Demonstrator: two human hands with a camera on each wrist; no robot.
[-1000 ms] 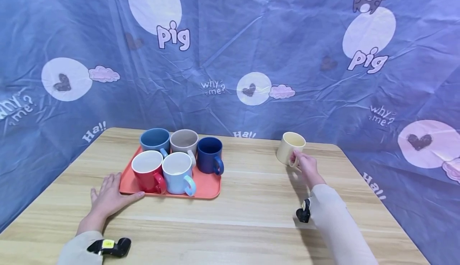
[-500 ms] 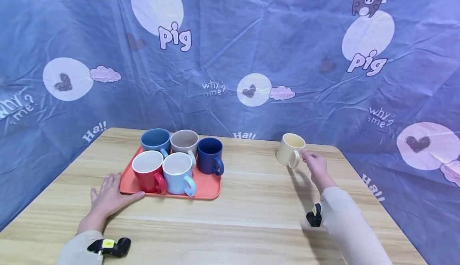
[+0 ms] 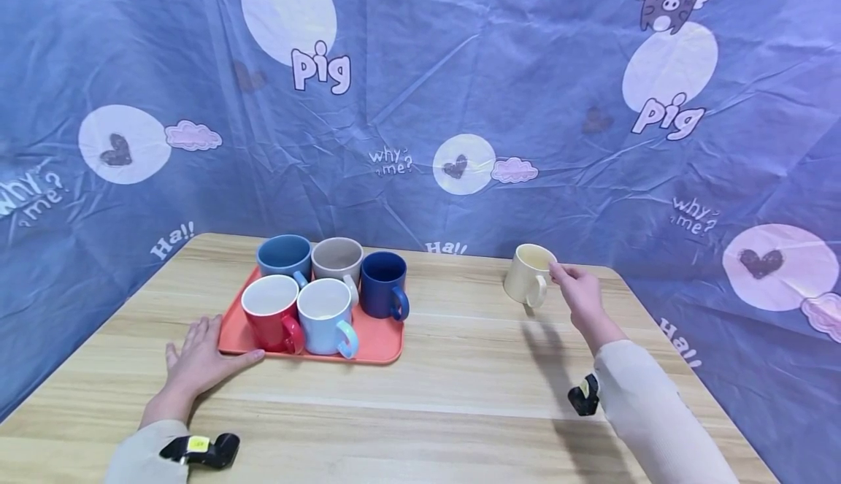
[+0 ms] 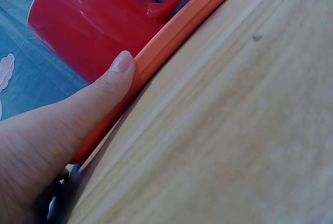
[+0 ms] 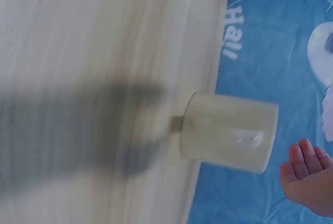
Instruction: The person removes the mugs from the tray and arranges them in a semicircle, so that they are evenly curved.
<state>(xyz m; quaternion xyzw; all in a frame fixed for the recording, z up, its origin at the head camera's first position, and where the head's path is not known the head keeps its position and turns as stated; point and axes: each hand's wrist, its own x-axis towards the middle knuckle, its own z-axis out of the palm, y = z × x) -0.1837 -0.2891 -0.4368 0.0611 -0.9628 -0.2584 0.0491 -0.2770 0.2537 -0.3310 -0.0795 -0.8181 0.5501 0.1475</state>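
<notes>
A cream mug (image 3: 522, 283) stands upright at the back right of the table, its handle toward the front. My right hand (image 3: 581, 301) is raised just to the right of its rim, holding nothing; in the right wrist view a gap separates the fingers (image 5: 302, 156), loosely extended, from the mug. At the left lies an orange tray (image 3: 377, 339). My left hand (image 3: 197, 371) spreads flat at its near left corner, with the thumb (image 4: 112, 78) along the rim, close to a red mug (image 3: 266, 327).
The tray also bears a light blue mug (image 3: 322, 331), a teal blue mug (image 3: 282, 254), a grey mug (image 3: 336, 254) and a navy mug (image 3: 381, 294). A patterned blue cloth (image 3: 420, 90) hangs behind the wooden table (image 3: 420, 425).
My right hand has let go of the cream mug's handle, drawn off to the right and risen to rim height. The mug stays in place. My left hand has not moved.
</notes>
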